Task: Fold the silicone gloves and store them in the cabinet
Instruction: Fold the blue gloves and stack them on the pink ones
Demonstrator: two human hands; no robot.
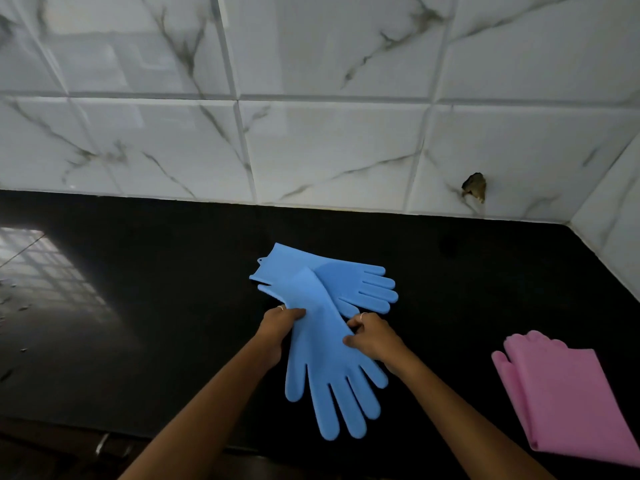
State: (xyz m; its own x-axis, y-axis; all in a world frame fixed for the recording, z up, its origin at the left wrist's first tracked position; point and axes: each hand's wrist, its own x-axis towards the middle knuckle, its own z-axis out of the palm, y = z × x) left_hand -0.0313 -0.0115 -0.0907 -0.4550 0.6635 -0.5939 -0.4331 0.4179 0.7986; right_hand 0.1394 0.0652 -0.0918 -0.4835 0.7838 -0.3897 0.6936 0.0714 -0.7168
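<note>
Two blue silicone gloves lie crossed on the black countertop [138, 306]. The upper blue glove [322, 358] points its fingers toward me, over the counter's front edge. My left hand [278, 329] pinches its left side near the wrist, and my right hand [372, 336] grips its right side. Beneath it lies the second blue glove [349, 282], fingers pointing right, cuff to the left. A folded pair of pink gloves [568, 400] rests at the right, near the front edge.
A marble-tiled wall [329, 133] backs the counter and turns a corner at the far right. There is a chipped hole [475, 187] in the tile. Small crumbs [10, 296] speckle the counter's far left. A metal handle [102, 443] shows below the front edge.
</note>
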